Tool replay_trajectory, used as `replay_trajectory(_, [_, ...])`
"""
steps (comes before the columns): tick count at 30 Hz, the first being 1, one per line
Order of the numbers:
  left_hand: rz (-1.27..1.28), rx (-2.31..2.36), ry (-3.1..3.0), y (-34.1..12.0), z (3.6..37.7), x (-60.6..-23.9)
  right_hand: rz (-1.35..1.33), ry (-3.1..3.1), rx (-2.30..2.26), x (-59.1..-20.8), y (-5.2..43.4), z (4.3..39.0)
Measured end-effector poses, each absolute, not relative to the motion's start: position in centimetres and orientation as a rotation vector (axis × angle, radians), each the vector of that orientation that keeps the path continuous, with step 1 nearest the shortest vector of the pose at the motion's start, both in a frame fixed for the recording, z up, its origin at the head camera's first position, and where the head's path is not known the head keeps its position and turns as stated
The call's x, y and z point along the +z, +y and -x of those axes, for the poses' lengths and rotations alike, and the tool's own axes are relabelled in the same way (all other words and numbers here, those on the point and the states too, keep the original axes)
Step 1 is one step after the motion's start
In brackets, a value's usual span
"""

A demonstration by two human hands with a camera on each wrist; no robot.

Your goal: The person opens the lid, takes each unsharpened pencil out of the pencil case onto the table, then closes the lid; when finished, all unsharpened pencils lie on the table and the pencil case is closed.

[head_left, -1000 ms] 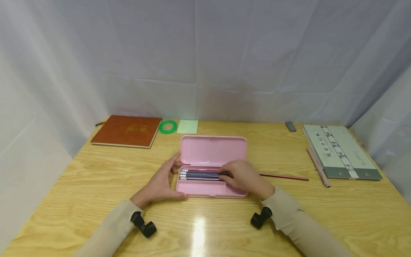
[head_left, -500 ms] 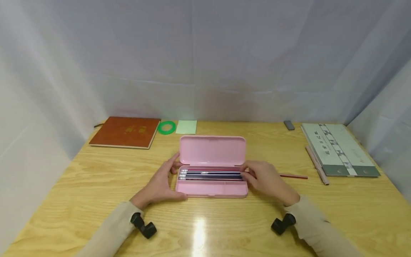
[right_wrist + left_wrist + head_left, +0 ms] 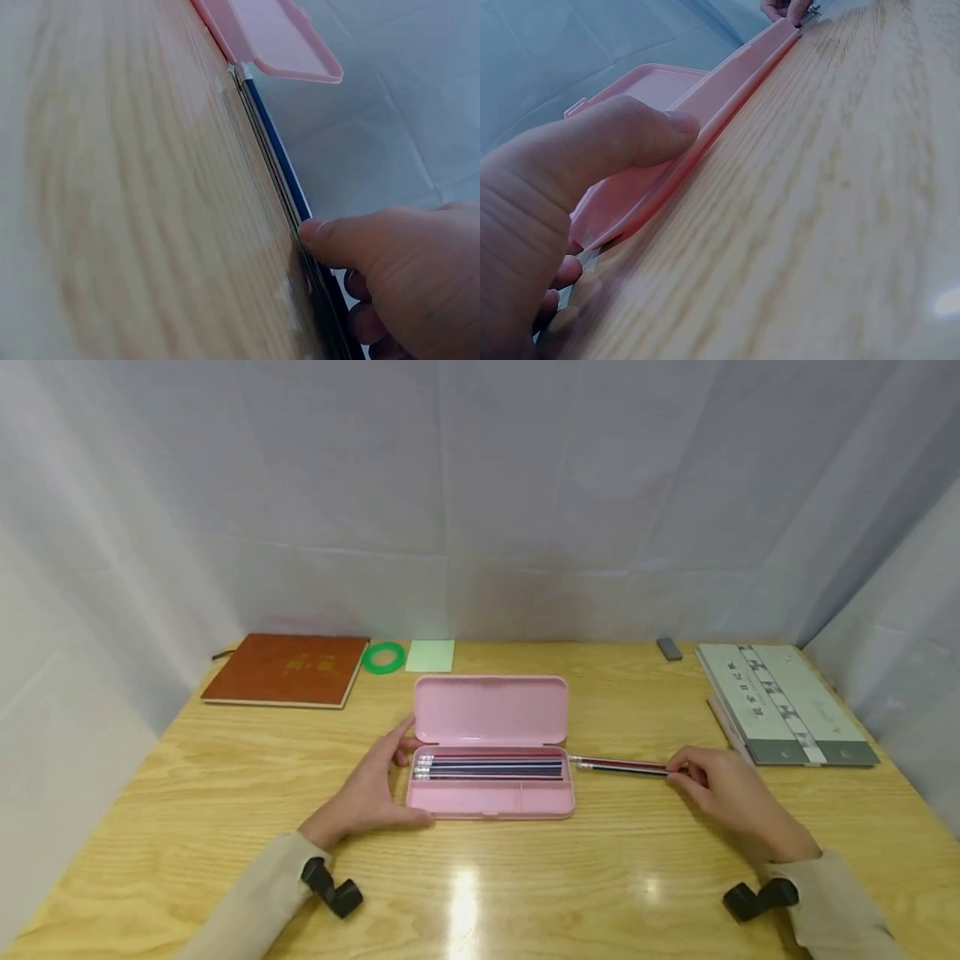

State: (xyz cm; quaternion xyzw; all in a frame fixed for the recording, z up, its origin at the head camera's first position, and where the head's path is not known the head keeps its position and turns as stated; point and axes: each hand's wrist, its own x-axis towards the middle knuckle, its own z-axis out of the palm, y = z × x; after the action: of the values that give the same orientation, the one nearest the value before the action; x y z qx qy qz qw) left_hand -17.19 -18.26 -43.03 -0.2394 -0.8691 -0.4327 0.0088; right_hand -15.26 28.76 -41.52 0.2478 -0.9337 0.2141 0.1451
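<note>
An open pink pencil case (image 3: 491, 800) lies mid-table, lid up, with several pencils (image 3: 491, 767) in its upper tray. My left hand (image 3: 372, 789) holds the case's left end, thumb on the front edge (image 3: 641, 135) and fingers behind. My right hand (image 3: 720, 785) is right of the case and pinches the end of a red and dark pencil (image 3: 618, 766) lying on the table. The right wrist view shows the thumb (image 3: 341, 240) on that pencil (image 3: 274, 146), which points toward the case (image 3: 262, 37).
A brown notebook (image 3: 285, 668), a green tape ring (image 3: 383, 657) and a pale green note pad (image 3: 430, 656) lie at the back left. A grey-green book (image 3: 783, 702) and a small grey eraser (image 3: 669, 649) lie at the back right.
My right hand left the case's tray, moved right across the table and took hold of the pencil lying there. The left hand stayed on the case.
</note>
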Motion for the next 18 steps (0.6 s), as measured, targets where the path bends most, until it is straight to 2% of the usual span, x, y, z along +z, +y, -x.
replay_trajectory(12, [0.739,-1.359,-2.719,-18.1,17.3,-43.1,-0.68,-2.764,0.635,-41.8,26.7,17.2])
replay_trajectory(18, [0.732,-1.344,-2.727,-18.2,17.4,-43.3,-0.773,-2.755,0.725,-40.4,21.8,19.0])
